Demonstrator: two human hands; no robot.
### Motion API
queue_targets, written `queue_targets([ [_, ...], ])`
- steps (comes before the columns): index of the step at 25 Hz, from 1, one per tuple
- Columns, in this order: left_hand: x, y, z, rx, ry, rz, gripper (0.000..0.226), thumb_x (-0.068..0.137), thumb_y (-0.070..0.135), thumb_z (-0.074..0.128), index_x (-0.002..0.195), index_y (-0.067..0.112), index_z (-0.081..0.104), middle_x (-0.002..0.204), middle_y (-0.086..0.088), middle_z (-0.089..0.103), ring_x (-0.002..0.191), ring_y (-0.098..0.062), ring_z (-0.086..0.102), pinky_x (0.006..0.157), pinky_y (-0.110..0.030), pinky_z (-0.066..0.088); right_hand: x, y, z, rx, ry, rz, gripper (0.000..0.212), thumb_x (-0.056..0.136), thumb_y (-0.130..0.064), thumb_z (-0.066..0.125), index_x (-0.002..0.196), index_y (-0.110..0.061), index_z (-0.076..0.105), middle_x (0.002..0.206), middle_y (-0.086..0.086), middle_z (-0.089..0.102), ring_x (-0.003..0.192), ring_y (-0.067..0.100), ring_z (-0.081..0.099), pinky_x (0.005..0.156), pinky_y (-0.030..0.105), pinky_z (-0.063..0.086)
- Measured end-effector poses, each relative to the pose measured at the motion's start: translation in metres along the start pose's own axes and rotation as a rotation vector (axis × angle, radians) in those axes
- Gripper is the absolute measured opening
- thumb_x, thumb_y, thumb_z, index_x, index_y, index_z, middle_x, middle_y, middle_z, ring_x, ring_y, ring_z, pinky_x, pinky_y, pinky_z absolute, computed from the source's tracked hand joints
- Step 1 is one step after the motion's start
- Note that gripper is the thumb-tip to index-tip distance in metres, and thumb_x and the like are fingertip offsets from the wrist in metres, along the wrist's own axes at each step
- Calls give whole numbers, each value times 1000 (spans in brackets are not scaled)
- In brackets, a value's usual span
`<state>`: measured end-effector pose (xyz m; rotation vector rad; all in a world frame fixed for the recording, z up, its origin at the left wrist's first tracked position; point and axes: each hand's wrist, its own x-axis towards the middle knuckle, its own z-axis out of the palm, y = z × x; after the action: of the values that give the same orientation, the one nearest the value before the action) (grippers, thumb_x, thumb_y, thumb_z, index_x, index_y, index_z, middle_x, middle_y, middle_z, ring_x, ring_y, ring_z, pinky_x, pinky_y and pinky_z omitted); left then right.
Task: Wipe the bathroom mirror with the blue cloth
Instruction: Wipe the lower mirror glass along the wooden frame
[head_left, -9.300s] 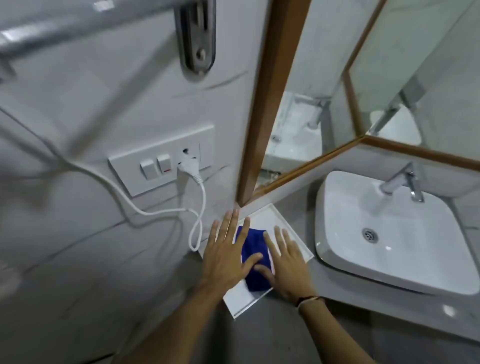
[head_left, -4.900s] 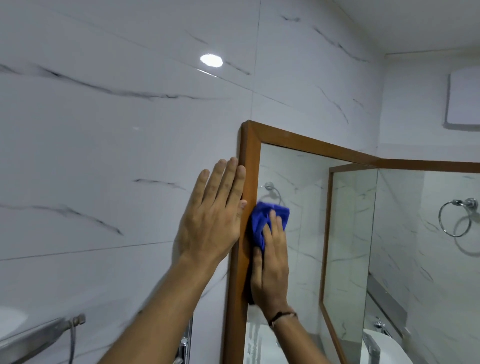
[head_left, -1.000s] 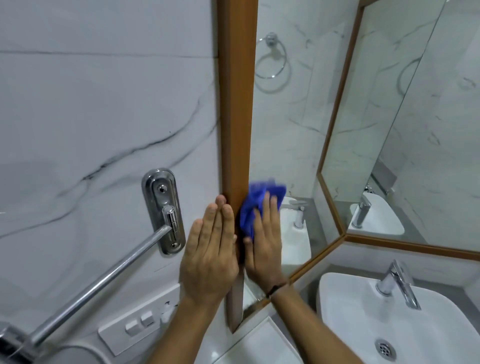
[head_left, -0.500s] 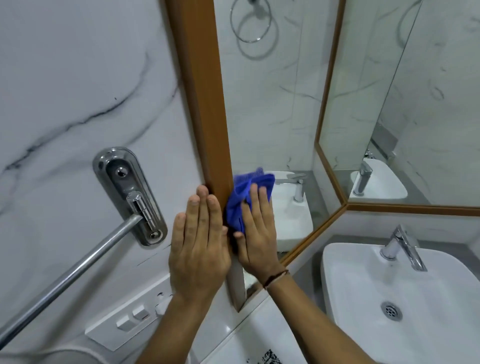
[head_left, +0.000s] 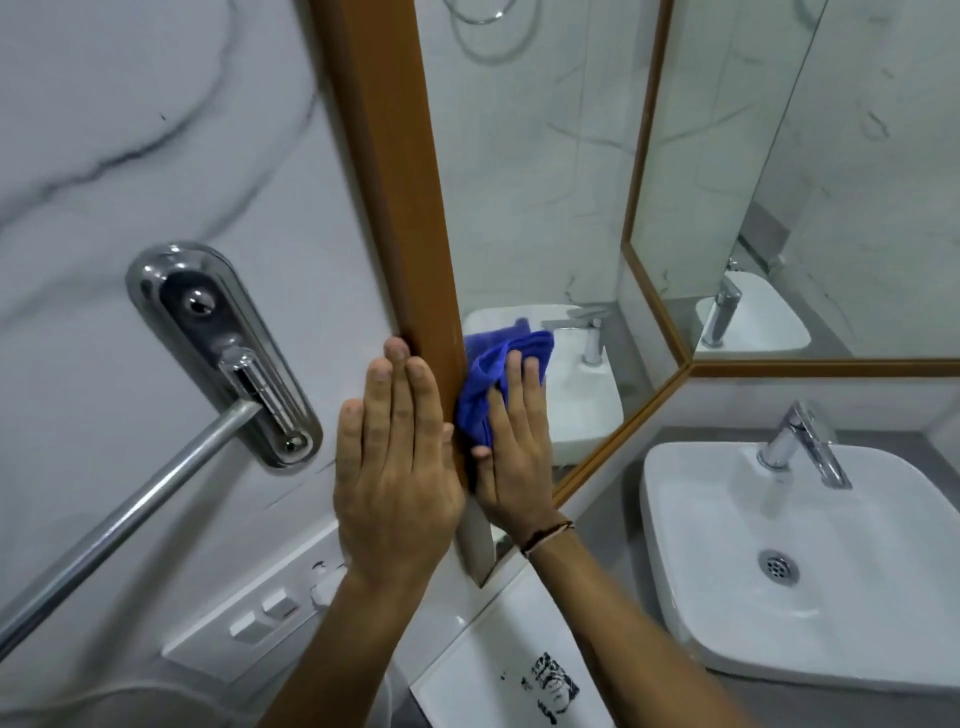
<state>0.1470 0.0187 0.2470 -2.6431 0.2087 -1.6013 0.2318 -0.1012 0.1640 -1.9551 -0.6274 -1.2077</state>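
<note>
A: Right hand (head_left: 511, 457) state?
B: Flat, fingers straight, pressing the crumpled blue microfibre cloth (head_left: 493, 379) onto the wood-framed bathroom mirror (head_left: 524, 182), low on the glass, just beside the brown frame (head_left: 410, 218).
A: Left hand (head_left: 395, 467)?
B: Open, palm flat on the white marble wall tile (head_left: 156, 130), fingers touching the frame's outer edge, holding nothing.
A: Around?
B: Chrome towel bar (head_left: 130, 509) left, white switch plate (head_left: 249, 618) below, white square basin (head_left: 795, 561) with chrome tap (head_left: 802, 441) right, on the grey desk (head_left: 608, 519).
</note>
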Motion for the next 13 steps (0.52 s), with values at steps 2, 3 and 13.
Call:
queue_targets([
  [2, -4, 0, 1, -17, -10, -14, 71, 124, 30, 31, 180, 5, -5, 190, -11, -15, 177, -22, -10, 144, -41, -8, -66, -6, 1, 37, -128, 184, 65, 120, -48, 24, 178, -37, -4, 188, -5, -3, 176, 23, 4, 142, 52, 13],
  [3, -6, 0, 1, -8, -11, -17, 72, 124, 30, 32, 180, 5, -6, 189, -11, -15, 177, -22, -11, 143, -41, -8, -105, -15, 1, 124, -214, 384, 69, 118, -47, 30, 174, -48, -10, 188, -5, -2, 176, 23, 7, 141, 55, 16],
  [13, -12, -1, 8, 23, -10, 29, 83, 122, 38, 43, 179, 1, -5, 188, -15, -13, 177, -25, -11, 143, -45, -9, -44, 88, 0, 485, 458, 1565, 35, 123, -28, 32, 142, -7, 53, 135, 24, 64, 127, 40, 65, 124, 63, 45],
])
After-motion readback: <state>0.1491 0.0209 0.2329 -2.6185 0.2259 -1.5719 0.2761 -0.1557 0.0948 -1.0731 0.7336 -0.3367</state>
